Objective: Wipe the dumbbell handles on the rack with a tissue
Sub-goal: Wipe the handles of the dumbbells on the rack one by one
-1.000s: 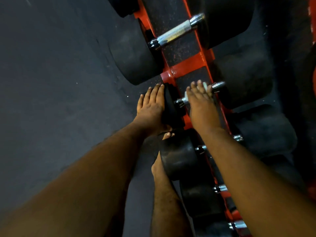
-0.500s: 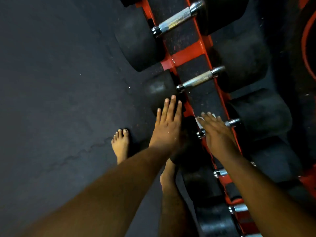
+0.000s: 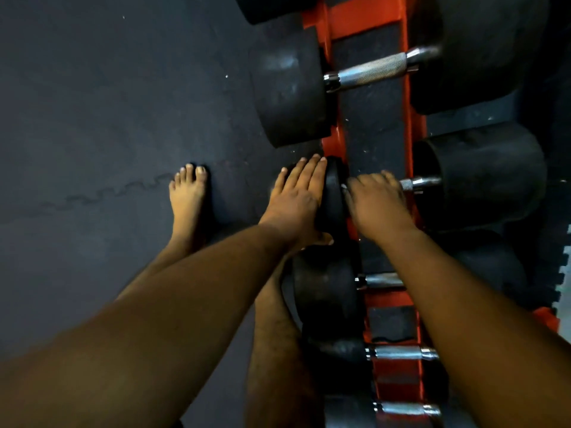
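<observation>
A red rack (image 3: 414, 97) holds a row of black dumbbells with steel handles. My left hand (image 3: 296, 196) lies flat, fingers straight, against the near head (image 3: 335, 193) of a small dumbbell. My right hand (image 3: 377, 199) curls over that dumbbell's handle, whose far end (image 3: 418, 182) pokes out past the fingers. The tissue is almost wholly hidden under this hand; only a pale sliver (image 3: 344, 187) shows at its left edge. A larger dumbbell's bare knurled handle (image 3: 370, 69) lies beyond.
Dark rubber floor (image 3: 108, 103) spreads to the left, with my bare left foot (image 3: 188, 196) on it and my right leg (image 3: 275, 350) close to the rack. Nearer dumbbell handles (image 3: 401, 353) run toward me along the rack. Large black heads (image 3: 482, 174) line its far side.
Both hands have moved off the previous dumbbell to the one nearer me. My right hand's fingers now wrap its handle, and my left hand rests on its head. The view has closed in.
</observation>
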Action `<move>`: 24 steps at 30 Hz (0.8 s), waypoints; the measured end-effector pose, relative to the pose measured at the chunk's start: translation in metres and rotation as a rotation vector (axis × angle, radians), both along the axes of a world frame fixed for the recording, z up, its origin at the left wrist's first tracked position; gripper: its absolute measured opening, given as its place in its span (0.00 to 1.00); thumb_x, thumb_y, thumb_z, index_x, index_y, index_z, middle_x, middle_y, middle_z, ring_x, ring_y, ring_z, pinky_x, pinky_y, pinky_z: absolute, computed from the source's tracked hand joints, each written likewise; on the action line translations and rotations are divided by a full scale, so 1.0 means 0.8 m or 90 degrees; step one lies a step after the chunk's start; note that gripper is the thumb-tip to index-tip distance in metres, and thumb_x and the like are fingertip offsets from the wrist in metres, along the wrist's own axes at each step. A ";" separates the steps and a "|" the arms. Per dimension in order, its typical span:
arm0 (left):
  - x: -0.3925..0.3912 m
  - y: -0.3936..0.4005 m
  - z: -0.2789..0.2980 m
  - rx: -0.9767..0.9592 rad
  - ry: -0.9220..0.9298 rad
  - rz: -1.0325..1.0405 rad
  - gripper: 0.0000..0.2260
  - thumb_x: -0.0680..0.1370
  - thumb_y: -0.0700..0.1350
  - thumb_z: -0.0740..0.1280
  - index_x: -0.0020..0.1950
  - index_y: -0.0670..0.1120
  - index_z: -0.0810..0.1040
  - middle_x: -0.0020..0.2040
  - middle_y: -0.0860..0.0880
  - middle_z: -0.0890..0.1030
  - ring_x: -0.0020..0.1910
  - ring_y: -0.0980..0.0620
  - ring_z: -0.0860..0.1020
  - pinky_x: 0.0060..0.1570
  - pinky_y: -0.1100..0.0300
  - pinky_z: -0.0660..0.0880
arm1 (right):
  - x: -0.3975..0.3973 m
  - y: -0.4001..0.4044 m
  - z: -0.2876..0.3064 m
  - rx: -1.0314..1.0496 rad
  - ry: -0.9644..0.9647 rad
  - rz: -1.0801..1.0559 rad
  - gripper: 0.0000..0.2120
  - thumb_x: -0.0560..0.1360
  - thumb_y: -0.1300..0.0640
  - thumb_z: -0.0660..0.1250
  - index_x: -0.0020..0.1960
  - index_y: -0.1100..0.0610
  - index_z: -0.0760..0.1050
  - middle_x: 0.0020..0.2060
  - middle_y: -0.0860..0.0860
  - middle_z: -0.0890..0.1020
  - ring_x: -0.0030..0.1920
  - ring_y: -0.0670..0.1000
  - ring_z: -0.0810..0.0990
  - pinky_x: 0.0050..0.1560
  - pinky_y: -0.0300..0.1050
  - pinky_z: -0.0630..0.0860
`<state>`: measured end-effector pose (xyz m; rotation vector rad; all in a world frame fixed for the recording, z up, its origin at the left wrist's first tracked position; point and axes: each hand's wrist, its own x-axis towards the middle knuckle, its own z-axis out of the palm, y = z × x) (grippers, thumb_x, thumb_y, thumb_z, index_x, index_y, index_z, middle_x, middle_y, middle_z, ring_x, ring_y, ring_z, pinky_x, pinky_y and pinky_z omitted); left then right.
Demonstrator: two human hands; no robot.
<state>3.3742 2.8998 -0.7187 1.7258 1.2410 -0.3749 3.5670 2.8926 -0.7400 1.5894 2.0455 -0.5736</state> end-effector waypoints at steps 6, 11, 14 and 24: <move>-0.002 0.009 -0.002 -0.028 -0.005 -0.017 0.64 0.66 0.63 0.79 0.82 0.46 0.34 0.84 0.48 0.39 0.82 0.47 0.38 0.78 0.46 0.35 | 0.028 -0.037 0.021 0.031 0.030 0.060 0.23 0.82 0.49 0.56 0.75 0.56 0.67 0.68 0.55 0.74 0.70 0.57 0.70 0.76 0.60 0.57; -0.003 0.007 -0.003 -0.039 -0.010 -0.021 0.64 0.66 0.62 0.79 0.82 0.47 0.33 0.84 0.48 0.39 0.82 0.47 0.37 0.79 0.45 0.36 | 0.014 0.006 0.008 -0.007 -0.018 -0.005 0.21 0.81 0.46 0.54 0.56 0.58 0.79 0.50 0.59 0.82 0.54 0.62 0.80 0.56 0.57 0.74; -0.004 0.011 -0.002 -0.050 -0.015 -0.029 0.64 0.67 0.62 0.79 0.82 0.47 0.33 0.83 0.48 0.38 0.81 0.47 0.36 0.78 0.45 0.34 | 0.009 0.042 -0.003 -0.106 -0.072 0.041 0.26 0.83 0.41 0.50 0.52 0.57 0.80 0.49 0.59 0.83 0.52 0.62 0.81 0.46 0.51 0.69; -0.005 0.014 -0.002 -0.064 -0.014 -0.027 0.64 0.67 0.60 0.80 0.82 0.47 0.32 0.83 0.48 0.36 0.81 0.47 0.35 0.78 0.45 0.34 | 0.030 0.044 0.015 -0.182 -0.196 0.052 0.39 0.71 0.23 0.51 0.61 0.54 0.75 0.56 0.57 0.80 0.59 0.59 0.77 0.60 0.54 0.68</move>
